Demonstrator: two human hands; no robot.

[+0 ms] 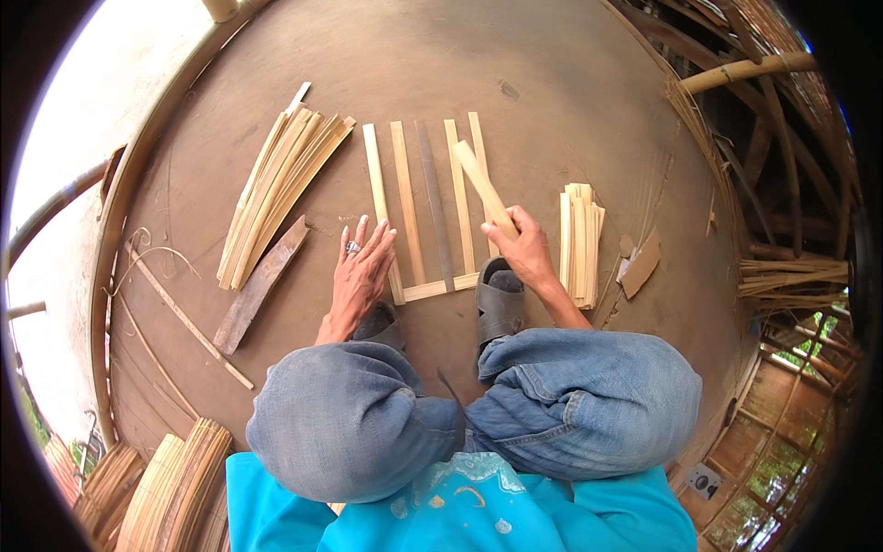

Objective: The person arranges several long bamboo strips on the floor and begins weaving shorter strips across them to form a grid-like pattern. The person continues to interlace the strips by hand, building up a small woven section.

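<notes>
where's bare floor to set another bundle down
The widest bare floor is beyond the far ends of the laid-out strips; a smaller patch lies between them and the long bundle. It's crowded around the sandals, left hand and right hand.

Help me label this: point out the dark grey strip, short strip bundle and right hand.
Dark grey strip [434,204], head view: mid-length.
Short strip bundle [579,245], head view: its middle.
Right hand [528,252], head view: back of the hand.

On the floor [552,64], spaced strips [408,202] lie centrally, a crosspiece [428,290] at their near ends; one bundle [279,198] lies toward the left edge, a second bundle [579,244] toward the right edge.
</notes>
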